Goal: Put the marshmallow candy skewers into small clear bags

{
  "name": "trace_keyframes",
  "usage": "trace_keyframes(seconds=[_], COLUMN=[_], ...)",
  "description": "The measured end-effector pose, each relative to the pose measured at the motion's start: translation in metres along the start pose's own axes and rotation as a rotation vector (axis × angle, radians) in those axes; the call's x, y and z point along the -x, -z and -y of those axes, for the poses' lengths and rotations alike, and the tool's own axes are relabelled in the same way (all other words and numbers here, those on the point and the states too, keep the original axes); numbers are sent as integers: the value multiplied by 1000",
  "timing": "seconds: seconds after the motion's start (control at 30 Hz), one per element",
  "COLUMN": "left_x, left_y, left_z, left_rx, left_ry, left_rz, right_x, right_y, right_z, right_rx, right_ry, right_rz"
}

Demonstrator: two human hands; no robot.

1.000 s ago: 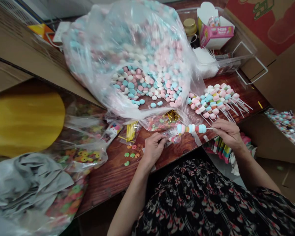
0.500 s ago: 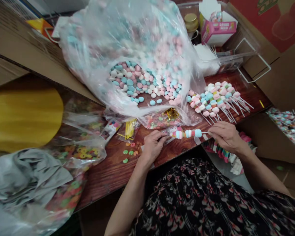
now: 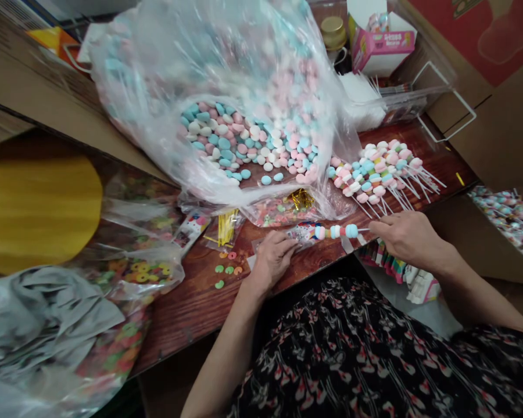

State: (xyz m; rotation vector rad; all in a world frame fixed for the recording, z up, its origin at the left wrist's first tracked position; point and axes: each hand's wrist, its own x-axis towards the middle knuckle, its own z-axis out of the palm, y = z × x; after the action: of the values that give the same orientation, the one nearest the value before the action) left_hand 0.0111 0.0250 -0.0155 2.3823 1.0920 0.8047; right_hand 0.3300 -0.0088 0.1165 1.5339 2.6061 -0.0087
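My left hand (image 3: 275, 255) is closed on a clear printed plastic wrapper (image 3: 303, 232) at the table's front edge. A marshmallow candy skewer (image 3: 336, 231), with blue, white and pink pieces and coloured bits between them, lies level with its left end at the wrapper. How far it reaches inside is hard to tell. My right hand (image 3: 405, 235) pinches the white stick at the skewer's right end. Beyond the hands, finished skewers (image 3: 379, 171) lie in a pile with their sticks toward me. Loose ring candies (image 3: 229, 270) lie left of my left hand.
A big clear bag of marshmallows (image 3: 226, 64) fills the back of the table. Yellow twist ties (image 3: 228, 226) lie before it. A plastic bin (image 3: 436, 87) stands back right, a carton of skewers (image 3: 505, 220) at right. A grey cloth (image 3: 47, 325) lies over bagged ring candies at left.
More of the printed wrapper shows at the skewer's left end, and fewer candy pieces there are plainly visible. Both hands keep their grip. The whole view has shifted slightly.
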Motion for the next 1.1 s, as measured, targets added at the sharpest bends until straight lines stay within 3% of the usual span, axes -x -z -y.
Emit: trace_keyframes(seconds=[0.23,0.43,0.57,0.7,0.8,0.87,0.97,1.1], left_x=[-3,-5,-4,-9,-16,-19,-17,-12], left_y=[8,11,13,18,22,21,17,10], left_z=[-1,-9,-14,-17,-17,-14,-6,0], left_rx=[33,82,66,127,196,206,190,144], left_ry=[-46,-3,153,442,637,679,590,471], left_rz=[13,35,4,5,61,96,92,23], right_x=[3,2,5,9,5,-2,-22,-54], right_y=[0,-9,-22,-46,-63,-70,-72,-72], right_z=[-8,-7,-19,-28,-6,22,65,89], right_rx=[53,-10,-112,-520,-937,-1214,-1423,-1339], right_ry=[201,238,116,-105,-295,-333,-179,-2], right_rz=[-198,-342,-405,-553,-591,-553,-479,-484])
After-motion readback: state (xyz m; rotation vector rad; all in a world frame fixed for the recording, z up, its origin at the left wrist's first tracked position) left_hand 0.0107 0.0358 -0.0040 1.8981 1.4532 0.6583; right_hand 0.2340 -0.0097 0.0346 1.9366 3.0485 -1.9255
